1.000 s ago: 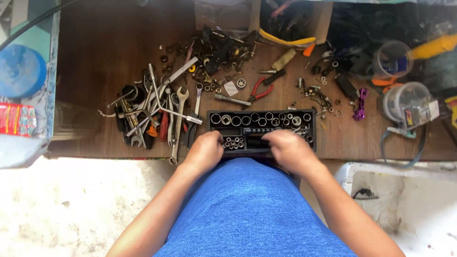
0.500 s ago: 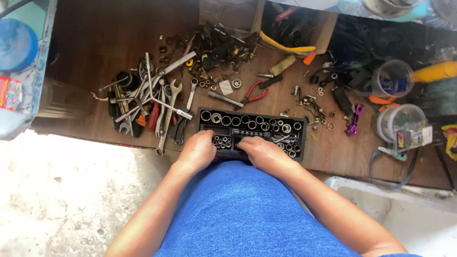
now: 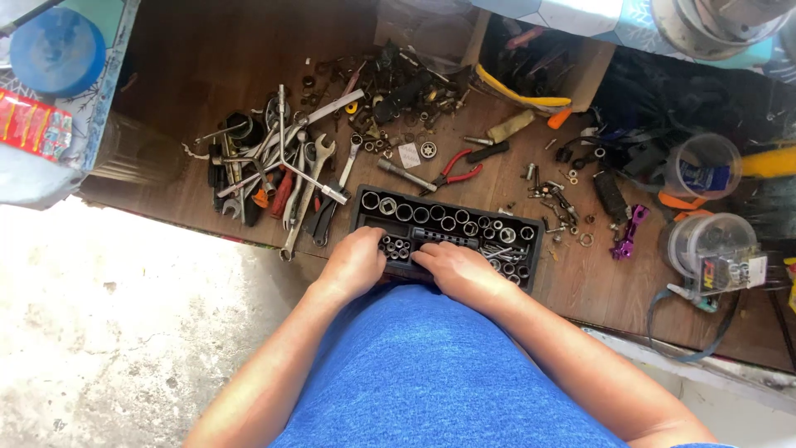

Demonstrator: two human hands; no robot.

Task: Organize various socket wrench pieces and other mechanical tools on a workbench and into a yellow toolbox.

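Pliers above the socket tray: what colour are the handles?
Red handles on the pliers, just beyond the black socket tray; the head view shows them.

Bright daylight, overexposed floor at left, sharp focus

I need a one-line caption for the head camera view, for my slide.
Both hands, left and right, rest on a black socket tray at the edge of a wooden board, beside a pile of wrenches.

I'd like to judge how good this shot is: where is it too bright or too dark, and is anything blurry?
Head view: the concrete floor is washed out by sun; the far shelf corner sinks into shadow. The socket tray, left hand and right hand are evenly lit and fairly sharp; small parts look soft.
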